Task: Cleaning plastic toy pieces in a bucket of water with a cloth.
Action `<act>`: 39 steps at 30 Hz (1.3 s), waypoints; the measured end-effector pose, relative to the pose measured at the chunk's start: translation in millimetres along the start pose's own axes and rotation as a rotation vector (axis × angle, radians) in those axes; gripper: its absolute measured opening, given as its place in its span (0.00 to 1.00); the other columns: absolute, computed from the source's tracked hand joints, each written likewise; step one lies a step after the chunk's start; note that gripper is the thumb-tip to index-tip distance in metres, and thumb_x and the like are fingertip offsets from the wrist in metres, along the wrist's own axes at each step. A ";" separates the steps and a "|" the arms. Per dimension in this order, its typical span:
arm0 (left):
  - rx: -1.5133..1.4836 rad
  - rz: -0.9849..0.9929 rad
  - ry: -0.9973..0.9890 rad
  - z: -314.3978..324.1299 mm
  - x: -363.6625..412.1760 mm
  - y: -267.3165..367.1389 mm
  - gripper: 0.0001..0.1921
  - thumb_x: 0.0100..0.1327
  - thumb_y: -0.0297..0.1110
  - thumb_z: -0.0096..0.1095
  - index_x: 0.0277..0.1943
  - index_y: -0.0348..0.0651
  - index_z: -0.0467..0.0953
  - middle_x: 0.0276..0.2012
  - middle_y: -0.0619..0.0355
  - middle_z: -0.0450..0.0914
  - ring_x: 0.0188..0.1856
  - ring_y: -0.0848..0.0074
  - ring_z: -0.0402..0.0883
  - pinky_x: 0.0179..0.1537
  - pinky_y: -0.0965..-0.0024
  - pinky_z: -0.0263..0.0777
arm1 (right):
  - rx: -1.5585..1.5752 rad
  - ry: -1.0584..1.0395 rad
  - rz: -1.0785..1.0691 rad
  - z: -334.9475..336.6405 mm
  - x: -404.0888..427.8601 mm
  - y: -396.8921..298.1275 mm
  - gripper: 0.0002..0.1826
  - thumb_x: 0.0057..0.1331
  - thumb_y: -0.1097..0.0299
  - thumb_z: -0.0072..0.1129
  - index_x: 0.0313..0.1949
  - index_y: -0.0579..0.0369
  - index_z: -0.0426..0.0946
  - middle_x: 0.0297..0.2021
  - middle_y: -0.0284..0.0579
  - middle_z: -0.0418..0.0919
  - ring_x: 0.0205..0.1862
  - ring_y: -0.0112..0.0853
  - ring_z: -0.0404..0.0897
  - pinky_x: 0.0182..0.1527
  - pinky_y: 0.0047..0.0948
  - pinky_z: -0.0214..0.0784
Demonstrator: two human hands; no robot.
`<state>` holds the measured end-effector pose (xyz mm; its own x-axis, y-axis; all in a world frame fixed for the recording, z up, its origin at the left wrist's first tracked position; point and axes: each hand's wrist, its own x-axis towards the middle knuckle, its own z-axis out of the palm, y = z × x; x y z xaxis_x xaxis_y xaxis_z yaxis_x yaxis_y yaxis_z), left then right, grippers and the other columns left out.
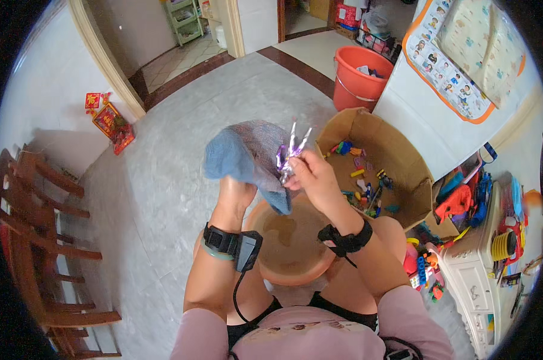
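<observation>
A blue-grey cloth (228, 155) drapes over my left hand (239, 191) and hides most of its fingers; the hand grips it from beneath. In my right hand (315, 180) is a shiny silver and purple toy figure (291, 153), pinched between thumb and fingers with its thin silver limbs pointing up. The figure is close against the cloth's right side; whether they touch is hard to tell. Below both hands, between my legs, stands a round orange-brown basin (298, 280) holding murky water. A corner of the cloth hangs over its far rim.
A large cardboard box (406, 175) with several small toys inside stands to the right. Behind it is a red bucket (359, 85). More toys crowd a white cabinet (471, 288) at the far right. Wooden chairs (51, 243) line the left side.
</observation>
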<state>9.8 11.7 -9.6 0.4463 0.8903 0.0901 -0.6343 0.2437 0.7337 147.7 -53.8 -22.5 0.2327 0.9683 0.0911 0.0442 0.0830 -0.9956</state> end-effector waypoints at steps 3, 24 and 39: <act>0.056 -0.113 0.010 -8.2 0.3 -8.7 0.13 0.61 0.34 0.51 0.47 0.37 0.69 0.39 0.58 0.75 0.41 0.77 0.74 0.41 0.73 0.70 | 0.021 -0.009 0.013 -0.4 -1.8 -2.0 0.10 0.63 0.65 0.50 0.34 0.60 0.72 0.26 0.43 0.76 0.29 0.26 0.78 0.30 0.24 0.68; 0.059 -0.283 0.046 21.4 -9.1 -7.9 0.15 0.62 0.40 0.49 0.44 0.36 0.69 0.37 0.56 0.74 0.36 0.75 0.75 0.36 0.73 0.72 | 0.132 0.050 0.002 -40.9 3.9 -33.5 0.09 0.62 0.65 0.51 0.37 0.57 0.71 0.23 0.30 0.69 0.25 0.16 0.65 0.26 0.17 0.57; 0.094 -0.175 0.032 9.9 -0.7 -19.4 0.07 0.57 0.27 0.56 0.39 0.39 0.74 0.34 0.59 0.78 0.34 0.79 0.78 0.37 0.75 0.73 | 0.011 0.038 -0.117 -36.1 0.9 -25.3 0.08 0.62 0.67 0.50 0.38 0.56 0.69 0.25 0.34 0.71 0.25 0.17 0.67 0.26 0.17 0.61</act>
<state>28.0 2.4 -17.3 0.5231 0.8498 -0.0649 -0.4865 0.3603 0.7959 181.9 -63.6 3.6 0.2630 0.9423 0.2071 0.0623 0.1977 -0.9783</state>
